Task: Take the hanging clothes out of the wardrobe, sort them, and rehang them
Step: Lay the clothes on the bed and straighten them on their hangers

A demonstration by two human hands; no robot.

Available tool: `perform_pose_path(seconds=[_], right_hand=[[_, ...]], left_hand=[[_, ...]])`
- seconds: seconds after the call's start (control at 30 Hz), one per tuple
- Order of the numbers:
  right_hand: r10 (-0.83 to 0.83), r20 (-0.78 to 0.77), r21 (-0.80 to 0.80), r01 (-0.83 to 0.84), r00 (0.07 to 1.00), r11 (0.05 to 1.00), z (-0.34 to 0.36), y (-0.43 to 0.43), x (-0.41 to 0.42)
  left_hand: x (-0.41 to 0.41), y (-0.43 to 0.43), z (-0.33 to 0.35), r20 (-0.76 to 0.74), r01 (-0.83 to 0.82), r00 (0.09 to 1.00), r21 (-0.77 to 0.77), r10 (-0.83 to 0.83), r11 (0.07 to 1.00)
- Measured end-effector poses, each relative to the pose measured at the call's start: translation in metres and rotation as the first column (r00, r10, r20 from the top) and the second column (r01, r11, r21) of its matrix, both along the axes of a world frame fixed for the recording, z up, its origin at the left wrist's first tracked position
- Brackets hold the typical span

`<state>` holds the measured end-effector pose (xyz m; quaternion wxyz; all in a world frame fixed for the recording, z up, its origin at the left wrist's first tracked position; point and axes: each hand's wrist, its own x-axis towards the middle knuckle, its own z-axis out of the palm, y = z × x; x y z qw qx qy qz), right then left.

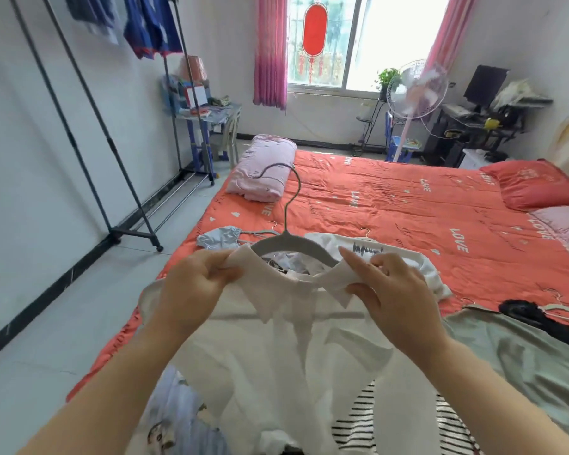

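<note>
A sheer white collared shirt (286, 349) hangs on a grey hanger (289, 239) held up over the bed. My left hand (194, 284) pinches the left collar tip and my right hand (395, 290) pinches the right collar tip. Beneath it on the orange bedspread (391, 205) lie other clothes: a white printed top (404, 257), a silvery-blue garment (219, 239), a striped top (368, 421), a sage-green garment (523, 353) and a black garment (526, 311). At the left stands the clothes rack (89, 119), with blue clothes (151, 24) hanging at its top.
A folded pink quilt (263, 169) lies at the bed's far corner and pillows (536, 183) at the right. A standing fan (414, 93), a computer desk (477, 123) and a cluttered side table (204, 113) line the far wall. Grey tiled floor (63, 307) lies between rack and bed.
</note>
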<state>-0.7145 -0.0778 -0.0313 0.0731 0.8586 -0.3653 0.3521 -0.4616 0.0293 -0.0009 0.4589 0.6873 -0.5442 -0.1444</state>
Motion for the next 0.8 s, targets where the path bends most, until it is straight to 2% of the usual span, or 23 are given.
perform_pose_path(seconds=[0.23,0.43,0.53,0.67,0.8], right_hand=[[0.166,0.109,-0.035,-0.163,0.980,0.986,0.040,0.056,0.019],[0.240,0.200,0.003,-0.245,0.950,0.970,0.053,0.064,0.054],[0.230,0.195,0.102,-0.252,0.954,0.962,0.036,0.051,0.073],[0.170,0.132,0.309,-0.203,0.977,0.929,0.000,0.021,0.101],[0.095,0.073,0.499,-0.119,0.993,0.858,-0.054,-0.022,0.133]], left_hand=[[0.003,0.090,0.066,0.113,-0.094,0.988,-0.067,0.102,0.993],[0.029,0.102,0.105,0.265,-0.125,0.953,-0.096,0.147,0.987],[0.052,0.082,0.090,0.253,-0.099,0.961,-0.057,0.110,0.993],[0.090,0.038,0.044,0.225,-0.063,0.973,0.007,0.060,0.998],[0.128,-0.017,-0.021,0.158,-0.044,0.987,0.114,0.025,0.993]])
